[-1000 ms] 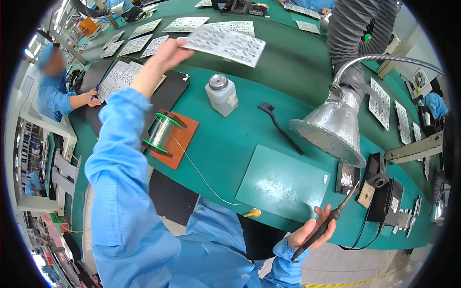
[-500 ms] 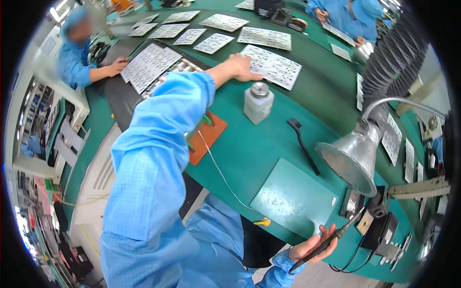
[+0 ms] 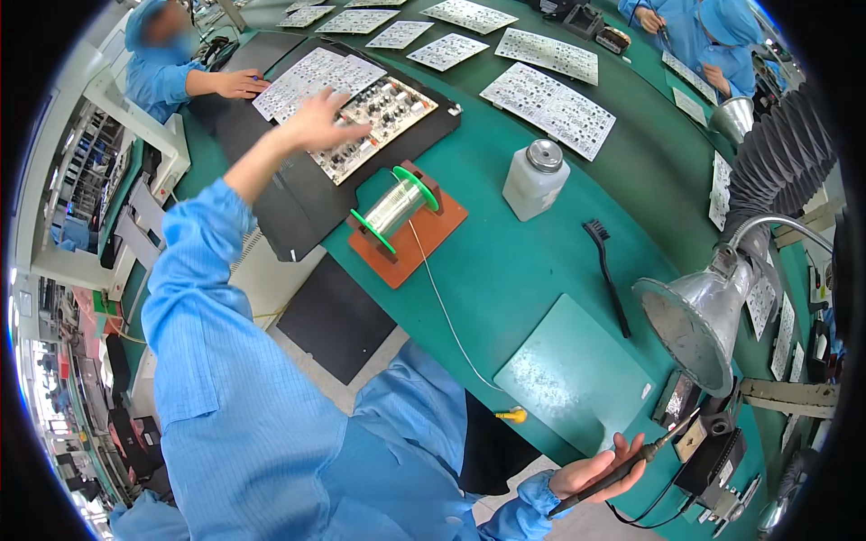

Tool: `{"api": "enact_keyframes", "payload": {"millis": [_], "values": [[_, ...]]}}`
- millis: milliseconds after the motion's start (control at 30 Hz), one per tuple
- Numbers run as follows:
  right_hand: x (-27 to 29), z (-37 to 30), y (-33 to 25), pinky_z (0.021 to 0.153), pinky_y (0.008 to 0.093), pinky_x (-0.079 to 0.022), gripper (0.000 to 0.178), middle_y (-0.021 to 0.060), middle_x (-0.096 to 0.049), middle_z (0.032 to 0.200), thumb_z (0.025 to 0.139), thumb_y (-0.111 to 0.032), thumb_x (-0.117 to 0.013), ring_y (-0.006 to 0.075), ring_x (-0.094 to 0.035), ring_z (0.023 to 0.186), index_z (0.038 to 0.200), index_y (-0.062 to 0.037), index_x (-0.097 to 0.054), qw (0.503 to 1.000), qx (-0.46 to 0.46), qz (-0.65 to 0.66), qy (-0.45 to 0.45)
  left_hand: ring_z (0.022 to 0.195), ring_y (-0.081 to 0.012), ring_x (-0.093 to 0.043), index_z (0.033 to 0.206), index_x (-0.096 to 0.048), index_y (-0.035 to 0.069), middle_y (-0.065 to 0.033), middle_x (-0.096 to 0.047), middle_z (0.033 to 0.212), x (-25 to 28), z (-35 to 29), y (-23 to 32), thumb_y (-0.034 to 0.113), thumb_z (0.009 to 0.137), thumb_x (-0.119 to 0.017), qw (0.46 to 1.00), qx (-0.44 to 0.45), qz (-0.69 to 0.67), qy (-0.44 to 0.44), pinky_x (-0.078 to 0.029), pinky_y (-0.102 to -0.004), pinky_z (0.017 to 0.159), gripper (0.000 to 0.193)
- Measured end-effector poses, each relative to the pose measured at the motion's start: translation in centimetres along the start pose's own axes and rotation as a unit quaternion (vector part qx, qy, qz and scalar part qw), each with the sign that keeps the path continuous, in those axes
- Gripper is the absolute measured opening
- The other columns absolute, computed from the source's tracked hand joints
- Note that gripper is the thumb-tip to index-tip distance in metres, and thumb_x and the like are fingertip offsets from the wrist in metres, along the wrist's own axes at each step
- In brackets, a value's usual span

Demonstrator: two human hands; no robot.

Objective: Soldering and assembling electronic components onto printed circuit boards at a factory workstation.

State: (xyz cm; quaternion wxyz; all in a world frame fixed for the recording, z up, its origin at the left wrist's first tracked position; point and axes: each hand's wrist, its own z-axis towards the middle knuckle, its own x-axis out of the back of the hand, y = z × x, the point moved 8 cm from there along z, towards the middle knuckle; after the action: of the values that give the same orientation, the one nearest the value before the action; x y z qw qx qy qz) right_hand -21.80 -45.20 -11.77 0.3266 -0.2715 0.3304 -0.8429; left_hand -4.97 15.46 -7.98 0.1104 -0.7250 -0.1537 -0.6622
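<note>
My left hand [image 3: 316,124], fingers spread and a little blurred, is over the near edge of a white printed circuit board [image 3: 316,74] and beside a board full of components [image 3: 397,113]. Whether it touches either is hard to see. Nothing shows in its grasp. Both boards lie on a black tray [image 3: 298,203]. At the lower right, my right hand [image 3: 600,471] is closed round the handle of a soldering iron [image 3: 657,446], its tip pointing up and to the right. A spool of solder wire [image 3: 392,212] with green flanges stands on a brown base [image 3: 446,224] nearer me.
A white pump bottle [image 3: 534,185], a black brush [image 3: 609,279] and a pale green mat [image 3: 577,365] occupy the bench. A metal fume hood [image 3: 690,325] overhangs the right side. Several white boards [image 3: 550,108] line the far side. A co-worker's hand [image 3: 239,84] rests by the tray.
My left hand has left the white board at the far middle and swung left to the boards on the tray. The spool has come into full view. My right hand keeps the soldering iron.
</note>
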Motion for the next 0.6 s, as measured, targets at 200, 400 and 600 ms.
{"api": "enact_keyframes", "payload": {"millis": [200, 400, 600], "values": [[-0.3, 0.2, -0.3, 0.088, 0.0404, -0.045, 0.045, 0.0235, -0.052, 0.127, 0.093, -0.013, -0.049, 0.0275, -0.056, 0.097, 0.134, -0.0004, -0.036, 1.000, 0.004, 0.005, -0.001, 0.135, -0.0458, -0.024, 0.142, -0.039, 0.018, -0.0291, -0.024, 0.147, -5.0, -3.4, -1.4, 0.069, 0.074, -0.057, 0.995, -0.048, 0.018, 0.080, -0.024, -0.0474, 0.111, 0.087], [-0.2, 0.1, -0.1, 0.088, 0.0428, -0.043, 0.047, 0.0254, -0.051, 0.128, 0.091, -0.011, -0.050, 0.0292, -0.054, 0.096, 0.134, -0.0009, -0.033, 1.000, -0.012, -0.011, 0.004, 0.137, -0.0434, -0.023, 0.146, -0.028, 0.012, -0.0293, -0.018, 0.148, -5.1, -6.1, 0.8, 0.069, 0.066, -0.065, 0.994, 0.032, -0.062, 0.080, -0.024, -0.0522, 0.109, 0.105], [-0.4, 0.2, -0.4, 0.088, 0.0419, -0.043, 0.047, 0.0261, -0.051, 0.127, 0.090, -0.009, -0.049, 0.0290, -0.055, 0.096, 0.134, -0.0006, -0.033, 1.000, -0.013, -0.012, 0.002, 0.139, -0.0436, -0.017, 0.147, -0.019, 0.004, -0.0309, -0.013, 0.149, -5.8, -6.8, 0.2, 0.071, 0.056, -0.071, 0.976, 0.158, -0.116, 0.099, -0.016, -0.0620, 0.108, 0.125]]}}
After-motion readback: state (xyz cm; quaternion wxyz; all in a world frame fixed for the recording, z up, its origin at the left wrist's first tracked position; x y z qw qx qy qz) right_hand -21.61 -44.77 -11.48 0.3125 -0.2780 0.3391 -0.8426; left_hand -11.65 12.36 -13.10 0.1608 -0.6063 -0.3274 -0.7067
